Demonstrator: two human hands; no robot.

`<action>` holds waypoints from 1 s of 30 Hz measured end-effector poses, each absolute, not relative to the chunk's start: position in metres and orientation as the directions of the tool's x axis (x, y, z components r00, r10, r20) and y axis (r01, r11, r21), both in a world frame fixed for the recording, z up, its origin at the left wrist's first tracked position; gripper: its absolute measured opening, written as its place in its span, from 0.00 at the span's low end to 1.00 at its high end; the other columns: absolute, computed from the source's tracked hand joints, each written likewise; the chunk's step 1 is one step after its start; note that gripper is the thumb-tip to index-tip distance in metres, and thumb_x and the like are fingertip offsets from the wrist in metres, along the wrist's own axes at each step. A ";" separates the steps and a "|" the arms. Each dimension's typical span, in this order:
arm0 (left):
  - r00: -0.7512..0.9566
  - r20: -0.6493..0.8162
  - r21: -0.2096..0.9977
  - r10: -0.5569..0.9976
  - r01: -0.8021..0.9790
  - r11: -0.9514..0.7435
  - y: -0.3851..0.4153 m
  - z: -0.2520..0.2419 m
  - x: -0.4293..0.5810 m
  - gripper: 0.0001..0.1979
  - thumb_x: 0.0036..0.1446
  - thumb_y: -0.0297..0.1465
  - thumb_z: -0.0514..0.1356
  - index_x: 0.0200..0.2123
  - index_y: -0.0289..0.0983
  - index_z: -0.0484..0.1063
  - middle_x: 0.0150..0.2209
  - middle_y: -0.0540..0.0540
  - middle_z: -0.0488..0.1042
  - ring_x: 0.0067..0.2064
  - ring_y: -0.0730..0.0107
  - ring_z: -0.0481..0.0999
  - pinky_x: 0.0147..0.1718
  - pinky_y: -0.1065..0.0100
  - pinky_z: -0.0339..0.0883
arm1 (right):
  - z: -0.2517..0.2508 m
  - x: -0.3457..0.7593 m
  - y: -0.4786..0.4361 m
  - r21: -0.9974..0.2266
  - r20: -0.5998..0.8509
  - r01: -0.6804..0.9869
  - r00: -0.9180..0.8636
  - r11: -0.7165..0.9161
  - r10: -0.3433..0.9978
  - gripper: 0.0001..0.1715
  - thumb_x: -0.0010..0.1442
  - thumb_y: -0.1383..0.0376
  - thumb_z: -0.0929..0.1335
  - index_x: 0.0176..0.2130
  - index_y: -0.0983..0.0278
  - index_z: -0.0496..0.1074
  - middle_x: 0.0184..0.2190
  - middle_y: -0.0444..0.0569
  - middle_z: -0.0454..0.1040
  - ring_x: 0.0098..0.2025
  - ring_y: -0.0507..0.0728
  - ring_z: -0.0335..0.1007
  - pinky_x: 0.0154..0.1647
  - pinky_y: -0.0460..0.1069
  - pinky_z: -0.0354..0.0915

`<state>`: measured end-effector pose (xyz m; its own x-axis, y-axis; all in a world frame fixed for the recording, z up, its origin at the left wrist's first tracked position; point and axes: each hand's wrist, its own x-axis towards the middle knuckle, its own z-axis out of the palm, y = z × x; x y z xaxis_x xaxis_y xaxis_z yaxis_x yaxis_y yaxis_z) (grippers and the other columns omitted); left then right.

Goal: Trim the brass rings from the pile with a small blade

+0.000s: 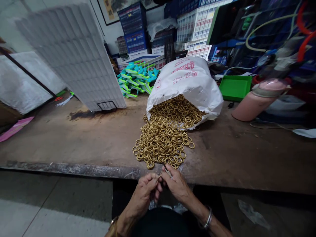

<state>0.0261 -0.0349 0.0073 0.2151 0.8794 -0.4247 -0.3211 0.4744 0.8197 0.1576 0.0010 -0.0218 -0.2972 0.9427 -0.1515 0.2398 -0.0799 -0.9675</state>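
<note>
1. the left hand [146,187] works over the table's near edge, fingers curled and thumb drawn in against the fingertips in a narrow pinch; what lies in that pinch is too small to tell.
2. the right hand [178,187], its fingertips close beside those of the left, grips a slim tool [168,171] between thumb and fingers, the thing slanting up from the hand with a dark end and a pale, shiny stretch; its exact kind is unclear.
3. just beyond the fingers, a heap of rings [161,140] spreads on the brown table [98,141], dull gold, round and open in the middle, overlapping at all angles, with a few lying apart at the right side.
4. the rings run back into the mouth of a white sack [184,77], which lies on its side, printed in red, with more of the same inside.
5. a silvery bangle [209,218] circles the right wrist; a gold-toned band [113,224] sits on the left.
6. to the right of the sack stand a green tray [235,87] and a pink bottle [258,100].
</note>
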 end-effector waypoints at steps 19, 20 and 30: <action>-0.014 -0.367 0.922 0.930 -0.143 0.361 -0.042 0.029 0.048 0.15 0.49 0.42 0.56 0.24 0.35 0.63 0.18 0.53 0.65 0.17 0.81 0.60 0.19 0.76 0.55 | -0.005 0.180 -0.004 -0.759 0.024 0.554 -0.502 0.343 0.864 0.09 0.49 0.72 0.57 0.29 0.62 0.63 0.23 0.44 0.69 0.25 0.51 0.64 0.27 0.44 0.54; -0.019 -0.364 0.923 0.931 -0.139 0.358 -0.043 0.030 0.048 0.15 0.48 0.42 0.57 0.24 0.35 0.63 0.18 0.54 0.65 0.17 0.81 0.60 0.19 0.76 0.54 | -0.004 0.181 -0.006 -0.734 0.019 0.573 -0.519 0.364 0.855 0.10 0.48 0.73 0.57 0.30 0.62 0.63 0.24 0.44 0.69 0.26 0.51 0.64 0.26 0.44 0.54; 0.018 -0.355 0.925 0.935 -0.135 0.354 -0.055 0.034 0.043 0.15 0.49 0.41 0.56 0.23 0.34 0.63 0.15 0.55 0.62 0.14 0.82 0.57 0.15 0.77 0.53 | -0.006 0.175 -0.012 -0.547 -0.059 0.762 -0.447 0.346 0.892 0.11 0.50 0.74 0.57 0.32 0.63 0.62 0.24 0.46 0.72 0.26 0.53 0.67 0.24 0.45 0.48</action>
